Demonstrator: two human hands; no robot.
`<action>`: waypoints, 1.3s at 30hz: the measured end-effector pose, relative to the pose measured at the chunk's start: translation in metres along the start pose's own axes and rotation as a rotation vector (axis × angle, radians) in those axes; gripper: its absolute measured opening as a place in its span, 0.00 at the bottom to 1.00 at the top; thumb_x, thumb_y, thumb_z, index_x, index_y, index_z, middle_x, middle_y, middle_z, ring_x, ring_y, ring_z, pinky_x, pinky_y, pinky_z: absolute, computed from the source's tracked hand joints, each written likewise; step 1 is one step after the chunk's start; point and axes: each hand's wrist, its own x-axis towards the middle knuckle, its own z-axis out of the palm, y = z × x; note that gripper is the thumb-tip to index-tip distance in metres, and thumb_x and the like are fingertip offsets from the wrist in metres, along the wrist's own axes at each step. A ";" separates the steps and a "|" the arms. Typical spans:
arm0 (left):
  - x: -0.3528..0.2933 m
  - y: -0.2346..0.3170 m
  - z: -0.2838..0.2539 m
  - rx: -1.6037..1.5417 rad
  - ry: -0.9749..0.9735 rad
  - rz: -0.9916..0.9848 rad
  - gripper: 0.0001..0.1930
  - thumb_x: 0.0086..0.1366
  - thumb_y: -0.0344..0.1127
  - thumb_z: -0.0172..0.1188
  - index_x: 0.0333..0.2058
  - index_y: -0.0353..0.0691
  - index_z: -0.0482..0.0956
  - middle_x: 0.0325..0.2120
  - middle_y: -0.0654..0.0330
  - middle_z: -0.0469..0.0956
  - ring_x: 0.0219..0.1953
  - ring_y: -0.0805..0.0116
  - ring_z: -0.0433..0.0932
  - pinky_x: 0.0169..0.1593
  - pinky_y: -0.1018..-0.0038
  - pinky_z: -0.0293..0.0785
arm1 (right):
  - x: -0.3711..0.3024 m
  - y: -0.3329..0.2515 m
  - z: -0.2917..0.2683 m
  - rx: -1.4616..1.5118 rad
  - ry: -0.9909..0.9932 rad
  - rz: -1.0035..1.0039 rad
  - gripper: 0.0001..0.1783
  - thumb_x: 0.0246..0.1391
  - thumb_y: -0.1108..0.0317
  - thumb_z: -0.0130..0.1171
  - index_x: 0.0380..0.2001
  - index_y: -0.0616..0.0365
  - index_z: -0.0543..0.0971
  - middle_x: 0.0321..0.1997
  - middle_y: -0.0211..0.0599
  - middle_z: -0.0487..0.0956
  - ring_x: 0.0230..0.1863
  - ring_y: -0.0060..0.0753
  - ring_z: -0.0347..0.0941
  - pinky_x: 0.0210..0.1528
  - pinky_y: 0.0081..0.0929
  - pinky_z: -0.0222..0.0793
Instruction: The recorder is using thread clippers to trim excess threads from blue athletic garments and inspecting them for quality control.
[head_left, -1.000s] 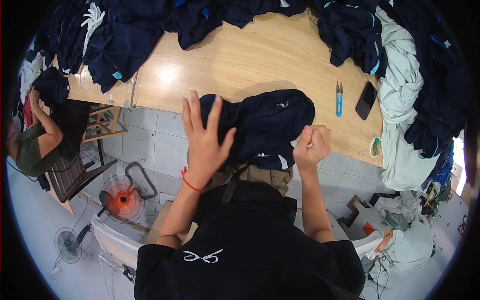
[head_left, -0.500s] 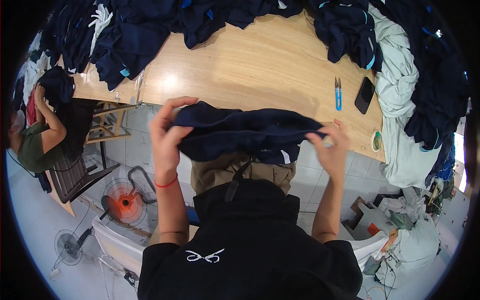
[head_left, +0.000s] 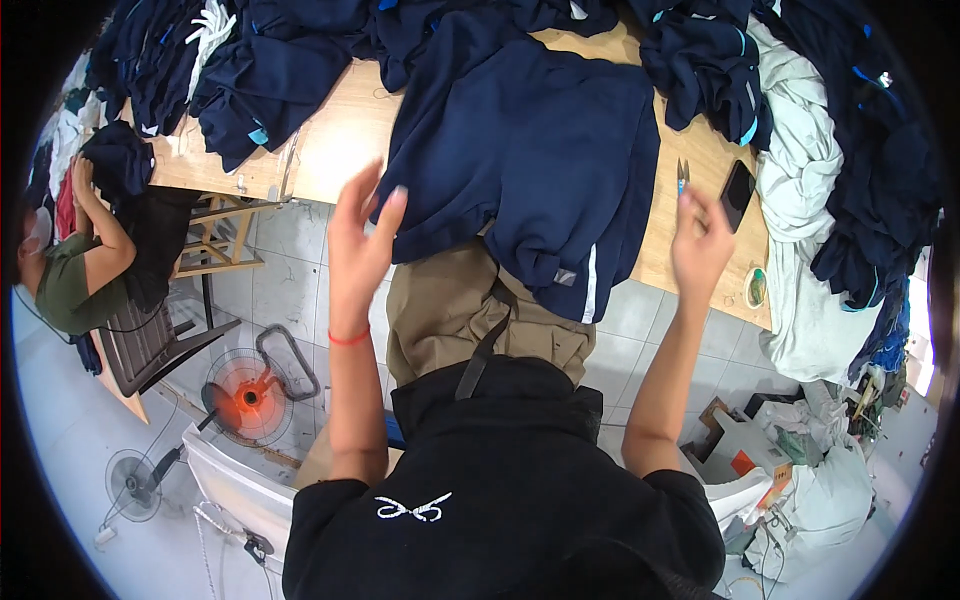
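Note:
A dark navy garment [head_left: 530, 150] lies spread over the near edge of the wooden table [head_left: 335, 140], its lower part hanging over my lap. My left hand [head_left: 360, 245] hovers at the garment's left edge, fingers apart, holding nothing. My right hand [head_left: 700, 240] is raised at the garment's right side, fingers loosely spread and empty. Small blue snips [head_left: 682, 175] and a black phone [head_left: 738, 182] lie on the table just beyond my right hand.
Heaps of navy garments [head_left: 270, 70] cover the table's far side, with pale green cloth [head_left: 800, 170] at the right. Another person [head_left: 70, 270] sits at the left near a chair. An orange fan [head_left: 245, 395] stands on the tiled floor below.
Both hands held the folded garment up in front of me; now it lies spread flat on the table and both hands have let go and pulled back.

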 end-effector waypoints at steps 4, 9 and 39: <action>-0.051 -0.066 -0.008 0.161 0.264 -0.135 0.28 0.73 0.38 0.70 0.66 0.32 0.75 0.67 0.47 0.73 0.70 0.56 0.72 0.69 0.60 0.72 | -0.086 0.021 0.015 0.124 -0.056 0.214 0.11 0.67 0.70 0.68 0.47 0.66 0.87 0.44 0.44 0.90 0.40 0.31 0.87 0.49 0.31 0.82; -0.042 -0.093 -0.005 0.118 0.436 -0.231 0.34 0.72 0.39 0.73 0.68 0.35 0.67 0.59 0.46 0.76 0.60 0.59 0.76 0.61 0.65 0.77 | -0.112 0.001 0.035 0.158 -0.052 0.302 0.10 0.65 0.72 0.69 0.48 0.62 0.87 0.44 0.42 0.88 0.42 0.36 0.85 0.48 0.32 0.81; -0.051 -0.077 0.020 0.051 0.828 -0.011 0.15 0.68 0.32 0.74 0.47 0.33 0.79 0.42 0.58 0.79 0.43 0.67 0.77 0.47 0.68 0.75 | -0.063 -0.031 0.053 0.059 -0.258 -0.169 0.09 0.59 0.80 0.67 0.43 0.63 0.88 0.42 0.45 0.86 0.47 0.46 0.81 0.50 0.37 0.76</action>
